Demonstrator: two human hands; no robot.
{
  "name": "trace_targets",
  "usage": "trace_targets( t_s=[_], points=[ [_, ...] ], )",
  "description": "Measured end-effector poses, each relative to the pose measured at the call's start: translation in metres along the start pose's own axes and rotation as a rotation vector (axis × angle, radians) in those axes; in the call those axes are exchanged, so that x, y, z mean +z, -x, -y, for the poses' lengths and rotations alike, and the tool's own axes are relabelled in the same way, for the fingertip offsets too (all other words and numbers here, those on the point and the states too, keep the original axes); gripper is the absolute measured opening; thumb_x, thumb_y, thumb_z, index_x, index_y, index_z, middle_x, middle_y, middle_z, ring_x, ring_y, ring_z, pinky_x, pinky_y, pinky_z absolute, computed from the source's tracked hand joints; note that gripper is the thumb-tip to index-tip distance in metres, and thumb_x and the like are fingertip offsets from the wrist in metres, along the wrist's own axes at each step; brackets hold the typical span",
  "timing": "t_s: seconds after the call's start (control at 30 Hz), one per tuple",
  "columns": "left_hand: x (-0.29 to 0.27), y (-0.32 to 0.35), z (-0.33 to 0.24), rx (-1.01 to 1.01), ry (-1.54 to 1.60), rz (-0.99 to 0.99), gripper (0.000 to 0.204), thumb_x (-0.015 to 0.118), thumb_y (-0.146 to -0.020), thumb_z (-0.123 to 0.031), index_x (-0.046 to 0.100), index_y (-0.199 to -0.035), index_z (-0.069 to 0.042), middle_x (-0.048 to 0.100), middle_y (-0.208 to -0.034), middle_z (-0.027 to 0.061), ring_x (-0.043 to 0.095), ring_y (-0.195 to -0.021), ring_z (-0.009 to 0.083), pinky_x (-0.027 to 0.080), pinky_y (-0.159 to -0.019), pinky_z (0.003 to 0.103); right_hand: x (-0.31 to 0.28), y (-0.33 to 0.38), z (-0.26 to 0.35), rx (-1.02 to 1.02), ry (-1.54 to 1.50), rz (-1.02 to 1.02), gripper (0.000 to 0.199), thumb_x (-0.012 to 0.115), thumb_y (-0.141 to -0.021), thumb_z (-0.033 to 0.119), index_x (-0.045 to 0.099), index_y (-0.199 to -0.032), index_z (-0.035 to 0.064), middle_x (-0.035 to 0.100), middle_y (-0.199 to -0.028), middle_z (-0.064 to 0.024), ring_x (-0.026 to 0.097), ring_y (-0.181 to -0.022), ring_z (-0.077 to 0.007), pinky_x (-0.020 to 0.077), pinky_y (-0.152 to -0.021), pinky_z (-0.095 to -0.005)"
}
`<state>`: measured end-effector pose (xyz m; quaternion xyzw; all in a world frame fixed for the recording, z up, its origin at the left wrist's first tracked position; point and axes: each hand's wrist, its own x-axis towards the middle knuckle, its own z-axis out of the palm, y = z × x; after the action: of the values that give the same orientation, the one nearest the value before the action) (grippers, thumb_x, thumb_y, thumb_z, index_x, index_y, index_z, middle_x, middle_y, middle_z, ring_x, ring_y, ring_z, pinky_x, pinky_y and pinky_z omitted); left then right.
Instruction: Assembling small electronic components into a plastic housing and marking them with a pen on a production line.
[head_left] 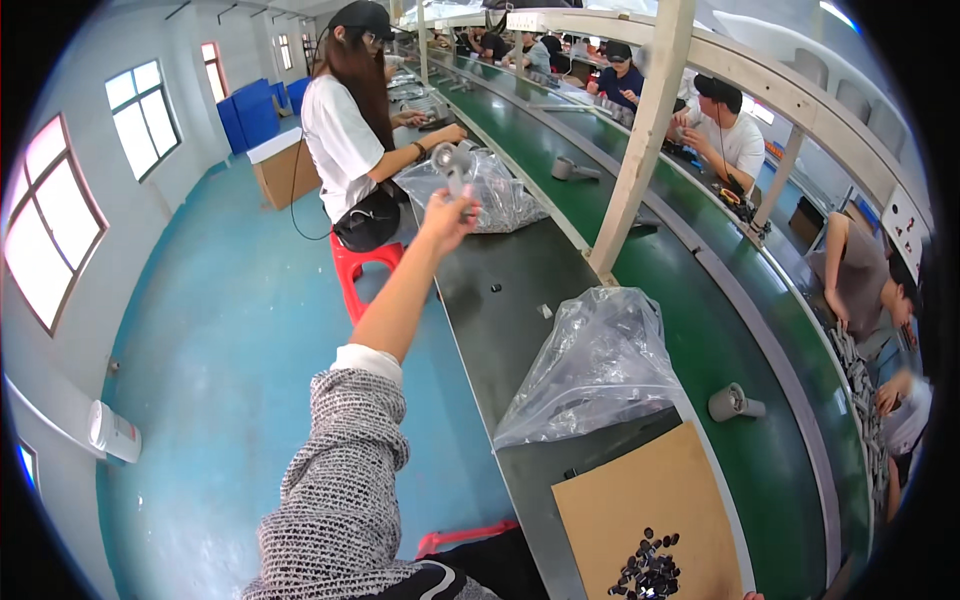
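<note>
The left hand (447, 218) is stretched far out toward 12 o'clock at the end of a bare forearm and a grey knitted sleeve (340, 480), its fingers closed around a small grey plastic part (455, 166) held up in the air above the near edge of the tabletop (500, 320); the right hand is out of view, so its state cannot be told. Nearest, at 5 o'clock, a brown cardboard sheet (640, 490) lies on the tabletop with a heap of small black pieces (648, 572) on its near end. Just beyond it, at about 3 o'clock, sits a clear plastic bag (600, 365) with crumpled folds, its lower edge touching the cardboard. To its right, on the green conveyor belt (730, 330), lies a grey cylindrical part (735, 402). A pale wooden post (640, 140) stands up from the tabletop behind the bag. Farther off, near 12 o'clock and just past the raised hand, is a second clear plastic bag (485, 190), and beside it a person in a white shirt (340, 130) sits on a red stool (362, 268), reaching toward that bag. More people sit along the far side of the belt at 1 to 3 o'clock.
</note>
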<state>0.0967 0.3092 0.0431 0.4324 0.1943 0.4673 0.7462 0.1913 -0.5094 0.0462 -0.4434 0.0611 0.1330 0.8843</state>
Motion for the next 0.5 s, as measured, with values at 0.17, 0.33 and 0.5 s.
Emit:
trace_targets(
  t_s=[0.17,0.33,0.5],
  points=[
    [-0.018,-0.013,-0.025,-0.103,0.326,0.132,0.026,0.034,-0.101,-0.018,0.041,-0.125,-0.01,0.056,-0.098,0.0153,0.054,-0.073,0.0202,0.044,-0.058,0.029,-0.02,-0.008,-0.002,-0.039,0.035,-0.112,0.01,0.057,-0.086,-0.004,0.059,-0.096,-0.0026,0.061,-0.092,-0.0113,0.032,-0.047,-0.0064,0.026,-0.039,-0.0196],
    [-0.011,0.002,-0.005,-0.077,0.371,0.213,0.034,0.033,-0.1,-0.015,0.039,-0.134,-0.016,0.054,-0.1,0.0179,0.053,-0.077,0.0243,0.045,-0.062,0.034,-0.021,-0.012,-0.004,-0.066,0.107,-0.166,0.012,0.057,-0.086,-0.004,0.059,-0.097,-0.0024,0.062,-0.093,-0.0108,0.032,-0.047,-0.0058,0.0266,-0.04,-0.0187],
    [-0.003,0.008,0.004,-0.089,0.49,0.196,0.035,0.037,-0.1,-0.016,0.04,-0.135,-0.022,0.054,-0.103,0.0171,0.055,-0.082,0.0256,0.049,-0.07,0.036,-0.012,-0.004,-0.006,-0.015,0.095,-0.176,0.012,0.059,-0.086,-0.002,0.058,-0.098,0.0006,0.063,-0.093,-0.0089,0.033,-0.048,-0.0057,0.0294,-0.04,-0.0186]
  ],
)
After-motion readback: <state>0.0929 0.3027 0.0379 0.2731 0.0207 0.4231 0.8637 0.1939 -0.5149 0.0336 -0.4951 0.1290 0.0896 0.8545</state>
